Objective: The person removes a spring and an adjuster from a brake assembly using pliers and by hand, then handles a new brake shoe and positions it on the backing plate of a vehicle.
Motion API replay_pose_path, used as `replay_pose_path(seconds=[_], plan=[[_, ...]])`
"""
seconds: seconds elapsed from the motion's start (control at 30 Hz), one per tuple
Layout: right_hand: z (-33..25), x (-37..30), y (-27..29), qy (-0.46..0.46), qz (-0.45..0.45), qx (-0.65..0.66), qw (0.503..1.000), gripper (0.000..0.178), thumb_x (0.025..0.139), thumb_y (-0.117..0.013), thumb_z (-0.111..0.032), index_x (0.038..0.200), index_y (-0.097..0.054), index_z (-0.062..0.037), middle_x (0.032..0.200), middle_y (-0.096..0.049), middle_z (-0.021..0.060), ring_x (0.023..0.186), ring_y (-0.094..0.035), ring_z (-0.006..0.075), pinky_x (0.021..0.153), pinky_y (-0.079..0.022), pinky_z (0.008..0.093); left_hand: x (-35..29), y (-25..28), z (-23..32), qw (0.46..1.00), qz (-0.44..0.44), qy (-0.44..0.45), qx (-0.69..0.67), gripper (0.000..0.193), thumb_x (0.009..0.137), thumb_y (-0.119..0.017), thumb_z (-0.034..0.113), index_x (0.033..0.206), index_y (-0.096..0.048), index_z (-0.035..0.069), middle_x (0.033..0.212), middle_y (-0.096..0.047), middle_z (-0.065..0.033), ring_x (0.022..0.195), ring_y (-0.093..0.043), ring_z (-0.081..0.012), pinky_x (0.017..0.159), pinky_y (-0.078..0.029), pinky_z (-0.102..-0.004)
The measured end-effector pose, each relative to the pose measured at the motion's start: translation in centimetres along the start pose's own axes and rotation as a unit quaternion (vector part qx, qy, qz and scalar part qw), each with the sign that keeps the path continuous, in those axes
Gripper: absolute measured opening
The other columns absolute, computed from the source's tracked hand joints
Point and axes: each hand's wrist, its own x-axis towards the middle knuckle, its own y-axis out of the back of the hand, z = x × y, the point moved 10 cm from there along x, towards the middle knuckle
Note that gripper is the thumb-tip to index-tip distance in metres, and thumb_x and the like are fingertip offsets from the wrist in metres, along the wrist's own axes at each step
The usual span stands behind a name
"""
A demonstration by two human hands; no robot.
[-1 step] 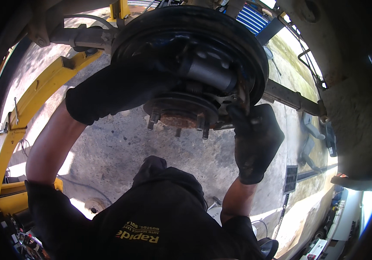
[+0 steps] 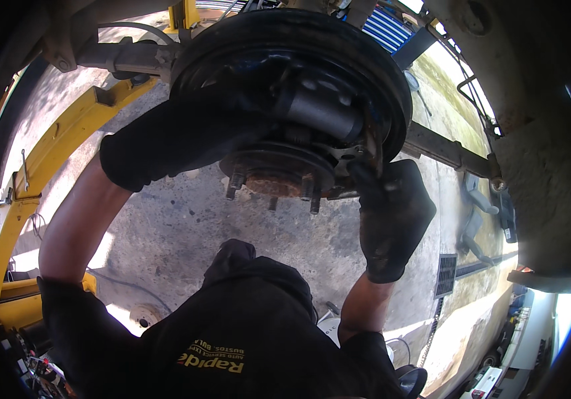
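Note:
Overhead is a drum brake assembly with a round black backing plate and a rusty wheel hub with several studs pointing down. In front of the plate lies a smooth, dark grey curved piece, possibly a brake shoe. My left hand, in a black glove, reaches up to the near end of this piece; its fingers are lost in shadow. At the hub's right, my right hand, also gloved, is closed beside a brownish metal strip. What its fingers hold is hidden.
A yellow lift arm curves along the left. Axle bars extend from both sides of the plate. A large dark curved part fills the right side. Below are a concrete floor, a drain grate and a hose.

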Motion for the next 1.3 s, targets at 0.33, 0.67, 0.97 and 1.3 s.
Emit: replay_pose_path(seconds=[0.33, 0.67, 0.97, 1.3], plan=[[-0.1, 0.4, -0.2, -0.019, -0.031, -0.001, 0.999, 0.038, 0.082, -0.088, -0.032, 0.082, -0.061, -0.0057, 0.068, -0.063, 0.0154, 0.062, -0.064, 0.0382, 0.057, -0.049, 0.0411, 2.3, 0.4, -2.3, 0.992, -0.011, -0.096, -0.078, 0.047, 0.101, -0.067, 0.015, 0.144, -0.054, 0.004, 0.134, -0.066, -0.0123, 0.111, -0.071, -0.0188, 0.098, -0.06, -0.0318], [-0.2, 0.5, -0.5, 0.014, -0.031, -0.023, 0.999, 0.037, 0.082, -0.088, -0.027, 0.081, -0.059, -0.0044, 0.068, -0.061, 0.014, 0.06, -0.061, 0.0317, 0.058, -0.048, 0.0383, 3.4, 0.4, -2.8, 0.996, -0.001, -0.078, -0.038, 0.045, 0.099, -0.07, 0.015, 0.141, -0.058, 0.005, 0.129, -0.069, -0.0126, 0.11, -0.072, -0.0192, 0.097, -0.06, -0.0306], [-0.3, 0.2, -0.3, 0.034, -0.022, 0.016, 0.999, 0.032, 0.083, -0.088, -0.017, 0.085, -0.06, -0.001, 0.068, -0.057, 0.0101, 0.056, -0.053, 0.0208, 0.056, -0.044, 0.0331, -0.2, 0.5, -1.0, 0.991, 0.104, 0.0, 0.085, 0.044, 0.098, -0.071, 0.013, 0.139, -0.06, 0.005, 0.127, -0.07, -0.0125, 0.112, -0.07, -0.0186, 0.095, -0.061, -0.0284], [-0.9, 0.2, -0.1, 0.063, -0.01, -0.004, 0.998, 0.033, 0.083, -0.088, -0.019, 0.084, -0.06, -0.0014, 0.068, -0.057, 0.0102, 0.056, -0.052, 0.025, 0.055, -0.044, 0.0346, -2.4, 1.3, -4.4, 0.959, 0.145, -0.031, -0.242, 0.038, 0.093, -0.077, 0.014, 0.13, -0.069, 0.007, 0.118, -0.074, -0.0095, 0.106, -0.071, -0.0173, 0.094, -0.059, -0.0283]])
